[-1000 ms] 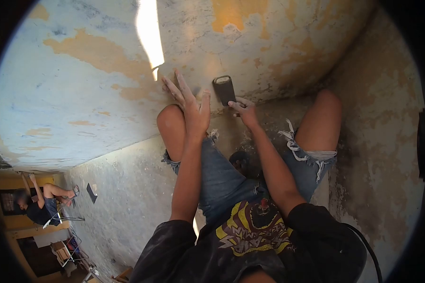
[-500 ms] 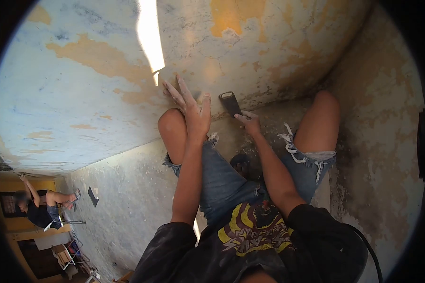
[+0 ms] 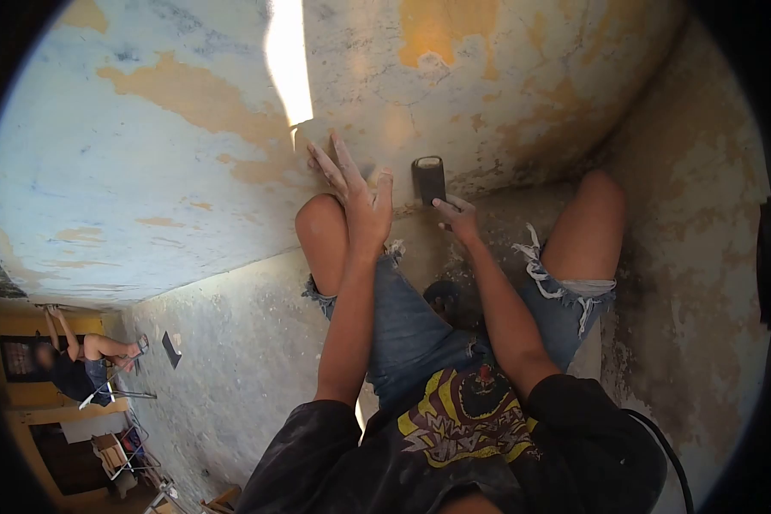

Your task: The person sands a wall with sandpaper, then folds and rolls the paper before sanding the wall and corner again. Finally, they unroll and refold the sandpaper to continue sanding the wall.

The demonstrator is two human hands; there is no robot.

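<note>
My left hand (image 3: 362, 201) is dusty, its fingers spread and its fingertips up by the wall (image 3: 231, 197), which has peeling pale paint and orange patches. Nothing shows in its grip. To its right, my right hand (image 3: 461, 218) pinches the lower end of a dark rectangular piece that looks like folded sandpaper (image 3: 432, 182). The piece stands nearly upright, with a pale rim around its far end. It overlaps the foot of the wall in this view. Some of the right hand's fingers are hidden behind it.
My bent knees (image 3: 321, 224) frame both hands. A second wall (image 3: 690, 257) rises close on the right. On the worn concrete floor (image 3: 240, 334) lies a dark flat sheet (image 3: 171, 349). Another person (image 3: 77, 368) sits at the far left, arms raised to the wall, near a metal-framed rack (image 3: 120, 454).
The dark sandpaper piece has turned from leaning left to nearly upright in my right hand. My left hand keeps its spread pose. The whole view has shifted slightly.
</note>
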